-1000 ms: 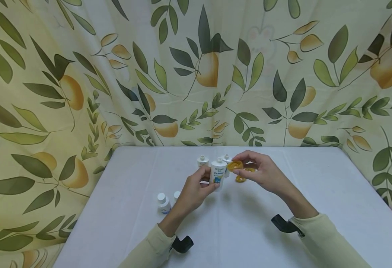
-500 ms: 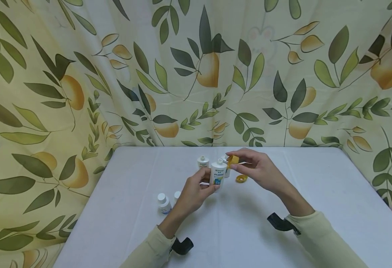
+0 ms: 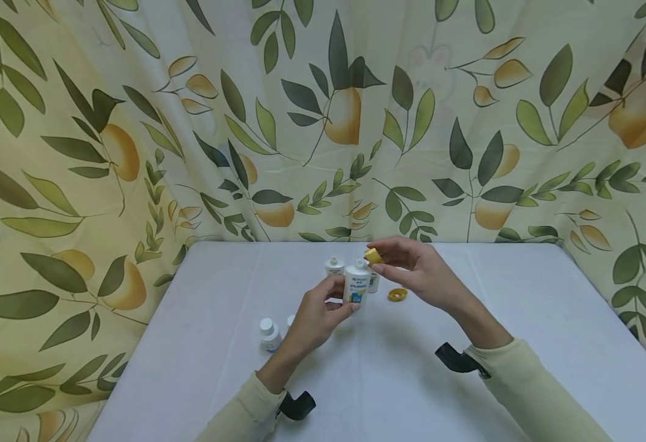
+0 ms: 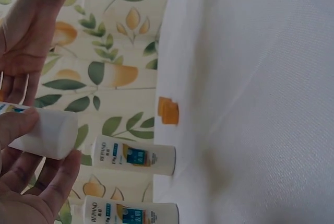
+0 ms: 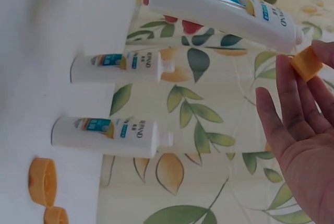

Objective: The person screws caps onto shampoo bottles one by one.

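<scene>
My left hand [image 3: 318, 316] grips a white bottle [image 3: 357, 283] round its body and holds it above the table. The bottle has a blue and yellow label, and its narrow neck is bare. Between thumb and fingers of my right hand [image 3: 424, 270] is a yellow screw cap [image 3: 373, 255], tilted, right beside the bottle's mouth. In the right wrist view the same cap [image 5: 307, 63] is close to the neck of the held bottle [image 5: 224, 12]. Two matching bottles without caps, one [image 5: 117, 68] and another [image 5: 107, 136], stand upright on the table behind.
Two more yellow caps, a larger-looking one [image 5: 43, 182] and another [image 5: 56, 215], lie on the white table [image 3: 411, 393]. Small white-capped bottles [image 3: 270, 335] stand left of my left forearm. A patterned curtain [image 3: 323, 123] hangs behind the table's far edge.
My right hand has moved left and slightly up, bringing the cap to the bottle's mouth. The cap has turned from facing upward to tilted on its side. My left hand has barely moved.
</scene>
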Action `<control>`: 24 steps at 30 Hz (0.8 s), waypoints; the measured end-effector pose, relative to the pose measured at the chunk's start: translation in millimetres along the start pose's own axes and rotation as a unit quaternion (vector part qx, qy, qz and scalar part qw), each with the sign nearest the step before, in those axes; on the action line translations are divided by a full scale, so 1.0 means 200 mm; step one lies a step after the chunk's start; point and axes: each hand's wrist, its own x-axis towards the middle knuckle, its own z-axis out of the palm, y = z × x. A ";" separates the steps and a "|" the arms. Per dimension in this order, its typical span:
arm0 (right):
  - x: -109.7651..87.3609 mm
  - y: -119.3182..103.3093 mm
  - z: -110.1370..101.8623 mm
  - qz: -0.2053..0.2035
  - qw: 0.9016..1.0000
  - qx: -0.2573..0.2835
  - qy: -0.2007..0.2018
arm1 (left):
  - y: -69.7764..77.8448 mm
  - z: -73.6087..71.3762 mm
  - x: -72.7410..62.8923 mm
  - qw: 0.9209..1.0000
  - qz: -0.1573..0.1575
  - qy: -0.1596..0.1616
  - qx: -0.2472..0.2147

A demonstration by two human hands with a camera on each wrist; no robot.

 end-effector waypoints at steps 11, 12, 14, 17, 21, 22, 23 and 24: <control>0.03 -0.03 0.01 -0.004 1.000 -0.003 -0.007 | 0.01 -0.01 0.01 1.000 0.016 -0.002 -0.012; 0.03 -0.03 0.02 -0.007 1.000 -0.003 -0.008 | 0.02 -0.01 0.01 1.000 0.017 -0.003 -0.014; 0.03 -0.03 0.02 -0.013 1.000 -0.005 -0.012 | 0.02 -0.01 0.01 1.000 0.020 -0.003 -0.016; 0.04 -0.03 0.02 -0.020 1.000 -0.010 -0.014 | 0.03 0.00 0.01 0.999 0.025 -0.002 -0.022; 0.03 -0.02 0.02 -0.019 1.000 -0.010 -0.012 | 0.03 0.00 0.01 0.999 0.031 0.000 -0.025; 0.03 -0.02 0.02 -0.018 1.000 -0.008 -0.011 | 0.03 0.00 0.01 0.999 0.032 0.001 -0.025; 0.03 -0.03 0.02 -0.018 1.000 -0.007 -0.010 | 0.03 0.01 0.01 0.999 0.034 0.002 -0.025; 0.03 -0.03 0.02 -0.018 1.000 -0.007 -0.009 | 0.03 0.01 0.01 0.999 0.034 0.002 -0.025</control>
